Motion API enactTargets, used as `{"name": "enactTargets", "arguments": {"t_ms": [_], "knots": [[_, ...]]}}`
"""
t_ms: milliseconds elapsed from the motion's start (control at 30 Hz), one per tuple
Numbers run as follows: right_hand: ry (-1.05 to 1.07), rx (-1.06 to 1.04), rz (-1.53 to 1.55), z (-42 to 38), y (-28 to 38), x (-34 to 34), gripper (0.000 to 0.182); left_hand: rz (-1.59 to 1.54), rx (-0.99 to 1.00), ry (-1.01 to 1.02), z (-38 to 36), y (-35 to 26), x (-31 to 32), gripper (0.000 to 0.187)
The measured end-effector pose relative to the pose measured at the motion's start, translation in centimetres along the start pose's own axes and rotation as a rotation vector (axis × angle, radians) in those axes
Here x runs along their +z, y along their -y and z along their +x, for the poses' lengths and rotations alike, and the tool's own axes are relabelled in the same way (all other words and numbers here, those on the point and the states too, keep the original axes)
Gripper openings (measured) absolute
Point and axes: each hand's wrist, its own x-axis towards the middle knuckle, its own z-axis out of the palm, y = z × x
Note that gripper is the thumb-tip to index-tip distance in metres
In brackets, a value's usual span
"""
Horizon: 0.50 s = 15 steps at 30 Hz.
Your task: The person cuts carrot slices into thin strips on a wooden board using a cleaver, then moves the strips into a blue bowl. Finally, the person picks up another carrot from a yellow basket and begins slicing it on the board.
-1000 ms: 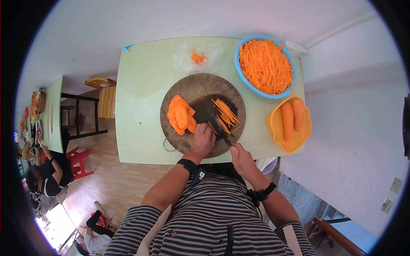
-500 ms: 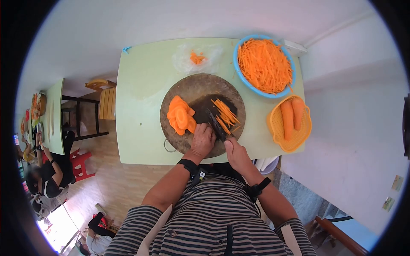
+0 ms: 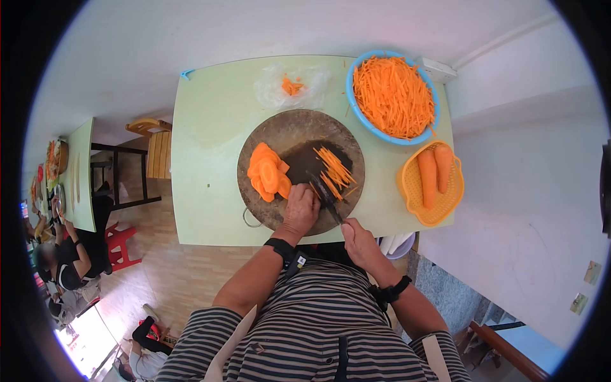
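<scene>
A round wooden chopping board (image 3: 254, 137) lies before me. My right hand (image 3: 360, 240) is closed on the handle of a kitchen knife (image 3: 329, 202), whose dark blade rests over the middle of the board. Left of the blade, my left hand (image 3: 301, 207) presses down with curled fingers; a bit of orange shows at its fingertips, and the rest of the carrot there is hidden. A pile of carrot slices (image 3: 266, 170) sits beyond the left hand. Thin carrot strips (image 3: 336, 170) lie loose to the right of the blade.
A blue basin (image 3: 351, 105) heaped with shredded carrot stands at the table's back right. Below it, a yellow basket (image 3: 414, 215) holds two whole carrots (image 3: 428, 178). A plastic bag (image 3: 264, 89) with carrot scraps lies behind the board. Another person (image 3: 76, 258) works at a table far left.
The right hand has moved slightly down and right with the knife, and the blade has shifted a little. The left hand stays almost in place.
</scene>
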Motion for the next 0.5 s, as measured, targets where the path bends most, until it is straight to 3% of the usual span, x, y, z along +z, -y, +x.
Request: {"name": "enactTargets", "arguments": {"t_ms": [400, 500], "knots": [[0.026, 0.024, -0.121, 2.9, 0.9, 1.2, 0.039, 0.047, 0.025, 0.033, 0.3, -0.3, -0.3, 0.024], [-0.111, -0.072, -0.011, 4.1, -0.2, 1.7, 0.04, 0.0, 0.019, -0.03, 0.5, -0.4, -0.1, 0.02]]}}
